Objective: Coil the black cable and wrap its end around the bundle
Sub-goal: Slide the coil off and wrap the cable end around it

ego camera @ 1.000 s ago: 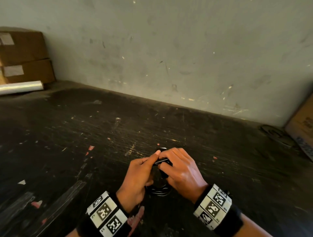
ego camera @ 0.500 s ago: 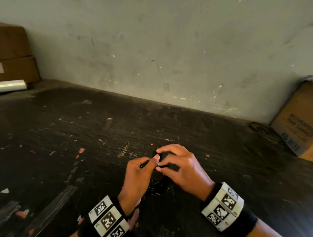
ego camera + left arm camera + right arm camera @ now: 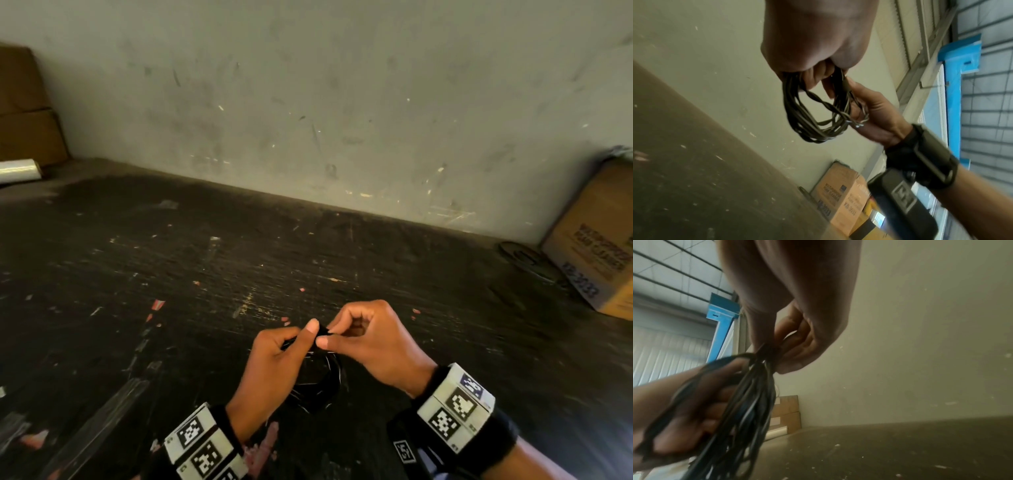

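Cable [image 3: 317, 387] coil hangs above desk [image 3: 171, 274]; light, floppy, likely springy; left hand [image 3: 274, 366] grips loops, right hand [image 3: 370, 342] pinches wrap at top.

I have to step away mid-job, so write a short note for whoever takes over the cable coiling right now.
Left hand: grips the top of the coiled black cable, loops hanging below the grip.
Right hand: pinches the cable at the top of the bundle, right against the left thumb.
Position: both hands hold the bundle just above the dark table, in front of you.
Done: the cable is gathered into loops.
Left: whether the end has gone round the bundle cannot be told, since the fingers cover that spot. Check it, finish the wrap, secure the end.
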A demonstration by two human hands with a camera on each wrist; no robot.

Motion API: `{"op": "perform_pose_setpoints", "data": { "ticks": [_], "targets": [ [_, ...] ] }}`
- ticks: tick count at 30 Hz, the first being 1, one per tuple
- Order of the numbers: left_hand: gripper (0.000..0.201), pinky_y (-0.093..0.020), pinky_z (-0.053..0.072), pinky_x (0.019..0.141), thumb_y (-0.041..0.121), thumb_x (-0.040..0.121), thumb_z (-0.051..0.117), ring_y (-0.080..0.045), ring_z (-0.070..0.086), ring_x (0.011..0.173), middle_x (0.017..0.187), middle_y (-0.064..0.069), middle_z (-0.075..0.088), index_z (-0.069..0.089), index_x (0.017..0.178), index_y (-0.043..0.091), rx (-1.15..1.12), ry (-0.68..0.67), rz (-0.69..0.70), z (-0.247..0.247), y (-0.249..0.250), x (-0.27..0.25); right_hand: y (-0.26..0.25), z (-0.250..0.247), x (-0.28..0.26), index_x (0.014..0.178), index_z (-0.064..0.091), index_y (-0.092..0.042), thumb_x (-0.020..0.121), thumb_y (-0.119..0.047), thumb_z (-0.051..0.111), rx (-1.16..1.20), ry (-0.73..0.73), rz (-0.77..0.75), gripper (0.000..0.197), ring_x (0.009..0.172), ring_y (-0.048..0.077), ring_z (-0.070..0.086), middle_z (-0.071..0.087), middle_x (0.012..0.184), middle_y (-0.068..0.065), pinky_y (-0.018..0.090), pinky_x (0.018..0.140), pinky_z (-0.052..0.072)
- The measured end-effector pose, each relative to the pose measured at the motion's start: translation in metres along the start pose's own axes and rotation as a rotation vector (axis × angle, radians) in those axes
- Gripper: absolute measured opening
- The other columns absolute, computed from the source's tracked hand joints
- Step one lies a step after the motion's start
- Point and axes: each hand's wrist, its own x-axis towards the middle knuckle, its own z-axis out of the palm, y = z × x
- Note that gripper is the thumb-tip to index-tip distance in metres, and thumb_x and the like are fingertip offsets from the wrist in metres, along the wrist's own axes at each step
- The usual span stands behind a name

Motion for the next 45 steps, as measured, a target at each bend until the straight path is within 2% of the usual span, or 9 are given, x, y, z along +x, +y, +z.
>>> {"op": "perform_pose_setpoints", "data": {
  "ticks": [4, 8, 14, 18, 25, 29, 31, 40, 45],
  "targets": [
    [0.057, -0.031, 0.046, 0.056, 0.05, 0.078, 0.054, -0.032, 0.048, 0.052, 0.056, -0.019, 0.055, 0.063, 0.067, -0.005, 0.083, 0.026, 0.025, -0.001, -0.003, 0.008, 0.0, 0.0, -0.004, 0.076, 0.059, -0.01, 0.072, -0.005, 0.078, 0.056, 0.041, 0.008, 0.019, 0.068, 0.015, 0.066, 0.065, 0.072, 0.002, 0.026, 0.067, 0.057],
    [0.052, -0.025, 0.045, 0.055, 0.051, 0.077, 0.052, -0.012, 0.049, 0.051, 0.053, -0.002, 0.054, 0.064, 0.063, 0.002, 0.169, -0.051, 0.066, -0.005, 0.008, 0.013, 0.001, -0.006, -0.004, 0.094, 0.064, -0.011, 0.073, -0.007, 0.078, 0.126, 0.01, 0.059, 0.026, 0.07, 0.012, 0.065, 0.065, 0.074, 0.003, 0.023, 0.07, 0.054],
    [0.055, -0.04, 0.044, 0.06, 0.057, 0.085, 0.045, -0.021, 0.045, 0.051, 0.054, -0.007, 0.05, 0.064, 0.064, 0.009, 0.326, -0.331, 0.091, -0.013, 0.018, 0.027, -0.002, -0.018, -0.008, 0.093, 0.071, -0.012, 0.083, -0.022, 0.069, -0.122, -0.19, 0.032, 0.015, 0.08, 0.007, 0.067, 0.072, 0.09, 0.002, 0.021, 0.076, 0.053],
    [0.058, -0.036, 0.039, 0.055, 0.057, 0.083, 0.047, -0.01, 0.037, 0.046, 0.048, 0.005, 0.038, 0.055, 0.054, 0.007, 0.356, -0.326, 0.104, -0.013, 0.032, 0.026, 0.001, -0.011, -0.014, 0.075, 0.069, -0.014, 0.085, -0.021, 0.067, -0.053, -0.087, -0.019, 0.012, 0.064, 0.005, 0.061, 0.066, 0.069, -0.001, 0.017, 0.064, 0.048],
    [0.056, -0.028, 0.035, 0.058, 0.048, 0.088, 0.054, -0.006, 0.039, 0.048, 0.048, 0.002, 0.041, 0.048, 0.049, 0.008, 0.289, -0.235, 0.092, -0.014, 0.048, 0.034, -0.002, 0.0, -0.022, 0.076, 0.07, -0.01, 0.085, -0.027, 0.063, 0.107, 0.119, -0.019, 0.021, 0.067, 0.022, 0.066, 0.068, 0.071, 0.014, 0.023, 0.067, 0.053],
    [0.012, -0.021, 0.048, 0.073, 0.026, 0.081, 0.07, -0.007, 0.065, 0.076, 0.08, 0.001, 0.072, 0.07, 0.085, 0.014, 0.205, -0.298, -0.078, -0.023, 0.048, 0.04, 0.002, -0.001, -0.018, 0.076, 0.07, -0.01, 0.085, -0.023, 0.064, 0.128, 0.274, -0.033, 0.017, 0.064, 0.015, 0.065, 0.069, 0.071, 0.011, 0.021, 0.063, 0.053],
    [0.021, -0.028, 0.054, 0.079, 0.012, 0.077, 0.074, -0.021, 0.069, 0.085, 0.09, -0.012, 0.073, 0.069, 0.097, 0.011, 0.08, -0.262, -0.146, -0.027, 0.042, 0.04, 0.005, -0.006, -0.015, 0.073, 0.07, -0.011, 0.085, -0.019, 0.064, 0.18, 0.369, -0.032, 0.015, 0.061, 0.011, 0.064, 0.069, 0.068, 0.008, 0.019, 0.061, 0.051],
    [0.015, -0.031, 0.059, 0.055, 0.005, 0.077, 0.058, -0.009, 0.049, 0.037, 0.047, 0.0, 0.048, 0.062, 0.088, -0.004, -0.855, -0.001, -0.549, -0.014, 0.046, 0.037, 0.011, -0.009, -0.017, 0.075, 0.07, -0.008, 0.083, -0.017, 0.064, 0.173, 0.426, -0.046, 0.013, 0.065, 0.013, 0.068, 0.071, 0.073, 0.009, 0.018, 0.064, 0.054],
    [0.011, -0.016, 0.017, 0.029, 0.005, 0.074, 0.045, -0.003, 0.022, 0.024, 0.035, 0.009, 0.026, 0.055, 0.073, -0.001, -0.816, 0.077, -0.46, -0.014, 0.057, 0.039, 0.012, 0.0, -0.021, 0.075, 0.07, -0.009, 0.079, -0.027, 0.062, 0.167, 0.325, -0.035, 0.02, 0.066, 0.013, 0.069, 0.072, 0.075, 0.008, 0.019, 0.066, 0.054]
  ]
}}
